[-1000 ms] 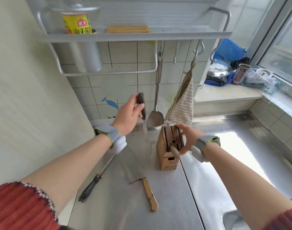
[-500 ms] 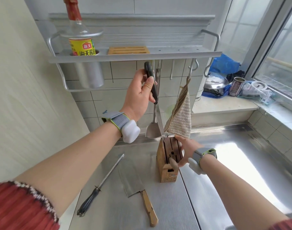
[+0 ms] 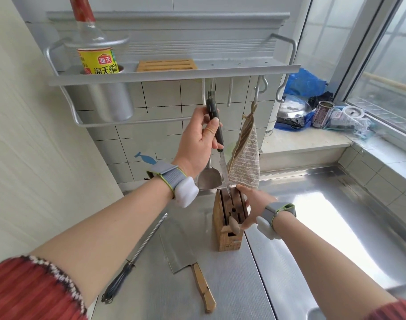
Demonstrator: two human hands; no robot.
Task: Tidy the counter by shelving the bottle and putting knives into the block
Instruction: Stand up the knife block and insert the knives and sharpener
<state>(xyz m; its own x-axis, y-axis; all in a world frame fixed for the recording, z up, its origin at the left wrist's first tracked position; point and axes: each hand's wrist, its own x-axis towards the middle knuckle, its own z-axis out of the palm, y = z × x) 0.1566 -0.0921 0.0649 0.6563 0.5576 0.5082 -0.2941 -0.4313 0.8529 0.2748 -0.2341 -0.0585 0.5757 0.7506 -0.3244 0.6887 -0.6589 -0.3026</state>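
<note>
One knife [image 3: 220, 146] goes in now: our left hand [image 3: 197, 139] grips its dark handle above the block [image 3: 229, 236], tip at a slot. Right hand [image 3: 250, 204] clasps the block's side. Next we lower it straight. Cleaver [image 3: 181, 248] lies left of the block; bottle [image 3: 93, 45] already shelved.

One camera sits on the person's head. It looks forward and down, close over the counter [image 3: 289, 262], toward the tiled wall [image 3: 165, 98].
</note>
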